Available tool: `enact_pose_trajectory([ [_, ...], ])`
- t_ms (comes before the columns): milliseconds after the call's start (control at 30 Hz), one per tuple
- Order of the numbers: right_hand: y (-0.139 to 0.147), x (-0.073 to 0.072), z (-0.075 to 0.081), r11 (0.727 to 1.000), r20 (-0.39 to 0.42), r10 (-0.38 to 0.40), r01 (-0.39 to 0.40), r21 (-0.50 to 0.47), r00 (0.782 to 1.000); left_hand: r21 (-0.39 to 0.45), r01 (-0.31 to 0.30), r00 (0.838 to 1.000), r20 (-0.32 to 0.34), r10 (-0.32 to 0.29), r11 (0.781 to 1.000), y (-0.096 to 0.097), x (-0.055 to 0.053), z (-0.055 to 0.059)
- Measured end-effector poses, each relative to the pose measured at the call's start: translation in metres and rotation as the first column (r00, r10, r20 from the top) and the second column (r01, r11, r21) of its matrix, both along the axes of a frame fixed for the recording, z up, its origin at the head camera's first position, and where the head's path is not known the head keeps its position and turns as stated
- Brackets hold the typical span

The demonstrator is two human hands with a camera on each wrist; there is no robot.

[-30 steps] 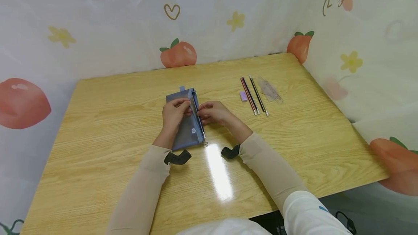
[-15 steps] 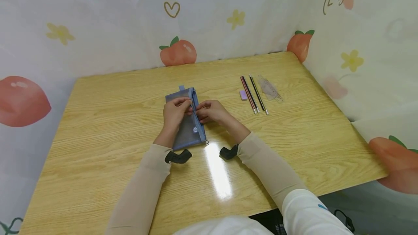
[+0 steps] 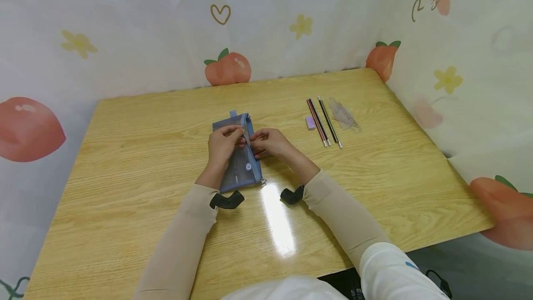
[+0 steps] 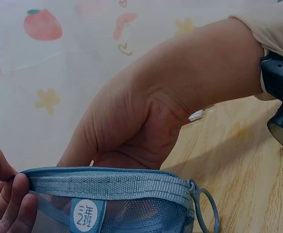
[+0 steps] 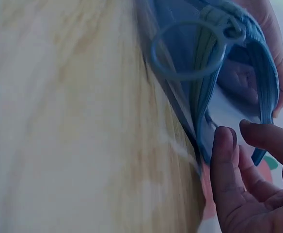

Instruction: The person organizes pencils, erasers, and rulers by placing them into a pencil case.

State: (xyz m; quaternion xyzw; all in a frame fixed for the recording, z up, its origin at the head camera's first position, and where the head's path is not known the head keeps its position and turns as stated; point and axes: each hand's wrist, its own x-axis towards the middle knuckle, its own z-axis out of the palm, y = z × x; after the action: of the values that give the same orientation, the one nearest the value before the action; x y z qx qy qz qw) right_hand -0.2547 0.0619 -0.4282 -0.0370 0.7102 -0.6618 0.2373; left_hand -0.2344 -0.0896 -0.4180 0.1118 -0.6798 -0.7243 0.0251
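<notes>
The left grip [image 3: 222,146] pinches the pouch [image 3: 240,170]; the right grip [image 3: 270,143] stands parted beside the zip edge [image 5: 267,90]. Holding that edge wide should ease insertion.

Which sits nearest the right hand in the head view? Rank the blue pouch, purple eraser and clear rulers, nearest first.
1. Blue pouch: just left of the right hand.
2. Purple eraser: off to the right.
3. Clear rulers: farthest right, beyond the pencils.
</notes>
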Motion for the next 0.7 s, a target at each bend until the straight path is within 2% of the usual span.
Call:
enact_pose_trajectory([
  [100,0.003,-0.001,0.001,1.0,-0.012,0.0,0.0,0.013,1.0,0.001,0.001,1.0,-0.004,-0.001,1.0,-0.001,0.0,0.0],
  [333,0.019,-0.008,0.008,0.989,-0.132,-0.031,0.05,0.14,0.991,0.004,-0.002,1.0,-0.012,0.002,1.0,-0.003,0.0,-0.001],
  [500,0.039,-0.013,0.019,0.98,-0.132,-0.082,0.104,0.17,0.988,-0.007,0.002,1.0,-0.018,-0.003,1.0,-0.004,0.001,-0.001],
  [600,0.053,-0.018,0.024,0.954,-0.191,-0.131,0.176,0.244,0.973,-0.007,0.002,1.0,-0.018,-0.003,1.0,-0.005,0.001,0.0],
  [700,0.067,-0.023,0.026,0.896,-0.297,-0.168,0.271,0.351,0.94,0.0,0.0,1.0,-0.015,0.0,1.0,-0.005,0.002,0.0],
])
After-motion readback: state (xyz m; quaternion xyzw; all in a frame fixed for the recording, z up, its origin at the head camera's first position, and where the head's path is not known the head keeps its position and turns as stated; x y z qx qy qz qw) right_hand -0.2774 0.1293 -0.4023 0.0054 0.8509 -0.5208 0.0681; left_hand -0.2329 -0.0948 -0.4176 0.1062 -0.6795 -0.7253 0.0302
